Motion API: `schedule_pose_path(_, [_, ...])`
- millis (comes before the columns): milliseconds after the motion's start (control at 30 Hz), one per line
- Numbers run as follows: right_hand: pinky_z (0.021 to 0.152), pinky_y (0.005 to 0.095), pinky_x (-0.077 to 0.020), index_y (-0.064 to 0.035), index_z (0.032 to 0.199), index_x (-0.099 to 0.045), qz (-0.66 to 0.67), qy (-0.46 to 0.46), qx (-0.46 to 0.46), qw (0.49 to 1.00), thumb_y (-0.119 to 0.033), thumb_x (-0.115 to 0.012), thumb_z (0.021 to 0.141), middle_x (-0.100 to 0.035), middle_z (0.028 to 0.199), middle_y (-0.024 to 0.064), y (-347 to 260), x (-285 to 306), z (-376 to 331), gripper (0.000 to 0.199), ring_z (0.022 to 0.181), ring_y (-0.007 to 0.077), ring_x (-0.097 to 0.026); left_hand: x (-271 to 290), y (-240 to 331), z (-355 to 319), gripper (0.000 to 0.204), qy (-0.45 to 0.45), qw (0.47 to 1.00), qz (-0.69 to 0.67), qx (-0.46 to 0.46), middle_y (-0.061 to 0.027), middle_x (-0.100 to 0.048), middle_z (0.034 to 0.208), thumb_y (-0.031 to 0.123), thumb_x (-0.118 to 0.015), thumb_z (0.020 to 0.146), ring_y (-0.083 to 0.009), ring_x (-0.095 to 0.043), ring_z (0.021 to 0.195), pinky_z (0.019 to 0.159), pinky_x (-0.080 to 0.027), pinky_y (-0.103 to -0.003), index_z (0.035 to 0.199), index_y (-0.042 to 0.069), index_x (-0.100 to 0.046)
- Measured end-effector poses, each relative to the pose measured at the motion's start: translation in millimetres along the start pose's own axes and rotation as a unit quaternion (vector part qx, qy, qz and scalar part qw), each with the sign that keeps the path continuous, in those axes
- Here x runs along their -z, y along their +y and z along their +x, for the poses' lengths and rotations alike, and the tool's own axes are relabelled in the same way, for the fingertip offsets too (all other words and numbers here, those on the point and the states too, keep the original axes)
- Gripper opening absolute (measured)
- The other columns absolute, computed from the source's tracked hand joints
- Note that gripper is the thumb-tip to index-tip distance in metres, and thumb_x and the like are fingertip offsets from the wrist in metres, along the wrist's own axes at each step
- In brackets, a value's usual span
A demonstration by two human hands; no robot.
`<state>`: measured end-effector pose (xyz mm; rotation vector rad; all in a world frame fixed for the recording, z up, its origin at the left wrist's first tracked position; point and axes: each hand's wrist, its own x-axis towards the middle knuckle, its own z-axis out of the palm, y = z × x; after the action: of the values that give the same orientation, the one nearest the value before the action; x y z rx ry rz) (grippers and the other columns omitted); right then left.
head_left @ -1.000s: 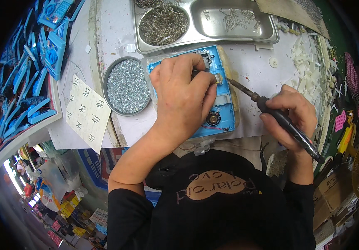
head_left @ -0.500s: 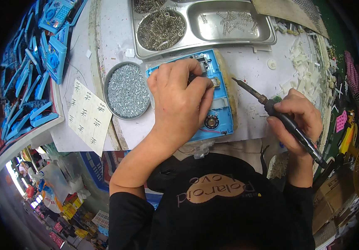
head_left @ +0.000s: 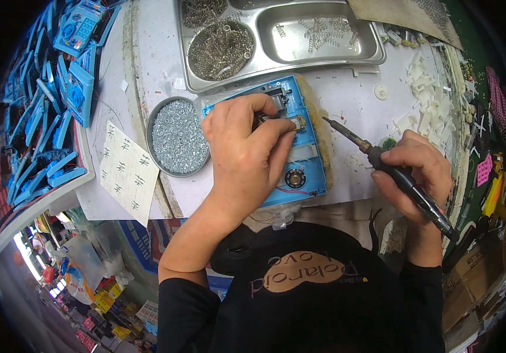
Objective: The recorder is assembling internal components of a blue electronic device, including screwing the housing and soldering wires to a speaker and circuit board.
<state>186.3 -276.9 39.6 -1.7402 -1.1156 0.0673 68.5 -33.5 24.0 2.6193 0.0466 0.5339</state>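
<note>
A blue plastic case half (head_left: 307, 169) lies open side up near the middle of the table, with a round black speaker (head_left: 295, 178) and small metal parts inside it. My left hand (head_left: 242, 141) rests over its left side, thumb and fingers closed together at the fittings; what they pinch is hidden. To the right, my right hand (head_left: 418, 170) grips the black handle of an electric screwdriver (head_left: 403, 179). Its thin dark tip points up and left, just right of the case, apart from it. A yellowish pad (head_left: 319, 126) shows under the case's right edge.
Left of my hand stands a round grey bowl of small screws (head_left: 179, 138), beside a paper sheet with handwriting (head_left: 128, 173). A steel compartment tray (head_left: 253, 59) holding springs stands behind. Blue cases (head_left: 59, 112) pile up far left; white plastic parts (head_left: 426, 97) lie right.
The whole view has shifted slightly. My left hand stays closed at the case, its fingers a little differently placed. My right hand still holds the screwdriver beside it.
</note>
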Motion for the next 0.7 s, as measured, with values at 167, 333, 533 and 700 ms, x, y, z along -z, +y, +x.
schedule_pose_path(167, [0.049, 0.0273, -0.0378, -0.0028, 0.095, -0.068, -0.008, -0.001, -0.005, 1.000, -0.004, -0.085, 0.071, -0.065, 0.071, 0.0063, 0.3, -3.5, 1.8, 0.029, 0.055, 0.0156, -0.053, -2.9, -1.2, 3.8, 0.019, 0.023, 1.000, 0.006, -0.011, -0.0047, -0.060, 0.098, 0.006, -0.080, 0.072, -0.0233, -0.055, 0.090, 0.083, -0.037, -0.037, 0.089, 0.010, -0.074])
schedule_pose_path(333, [0.050, 0.0276, -0.0402, -0.0028, 0.094, -0.068, -0.010, -0.015, -0.001, 1.000, -0.004, -0.085, 0.071, -0.066, 0.073, 0.0065, 0.6, -10.0, 9.7, 0.028, 0.056, 0.0166, -0.055, -1.8, 1.8, 10.7, 0.020, 0.008, 0.999, 0.044, -0.025, -0.0034, -0.059, 0.093, 0.006, -0.081, 0.070, -0.0227, -0.056, 0.087, 0.081, -0.038, -0.038, 0.088, 0.010, -0.074])
schedule_pose_path(533, [0.052, 0.0286, -0.0436, -0.0034, 0.095, -0.067, -0.009, -0.025, 0.010, 1.000, -0.003, -0.084, 0.072, -0.069, 0.077, 0.0063, 3.2, -17.0, 14.3, 0.028, 0.058, 0.0183, -0.057, -0.6, 2.1, 13.8, 0.021, -0.006, 0.998, 0.059, -0.037, -0.0026, -0.059, 0.093, 0.006, -0.081, 0.068, -0.0230, -0.058, 0.086, 0.082, -0.039, -0.039, 0.087, 0.011, -0.074])
schedule_pose_path(700, [0.052, 0.0294, -0.0440, -0.0038, 0.095, -0.067, -0.011, -0.037, 0.014, 0.999, -0.002, -0.084, 0.072, -0.070, 0.080, 0.0066, 4.3, -19.9, 15.1, 0.029, 0.058, 0.0190, -0.057, -0.6, 2.9, 14.9, 0.020, -0.016, 0.997, 0.073, -0.038, -0.0024, -0.059, 0.094, 0.007, -0.080, 0.068, -0.0230, -0.058, 0.088, 0.085, -0.038, -0.040, 0.086, 0.011, -0.073])
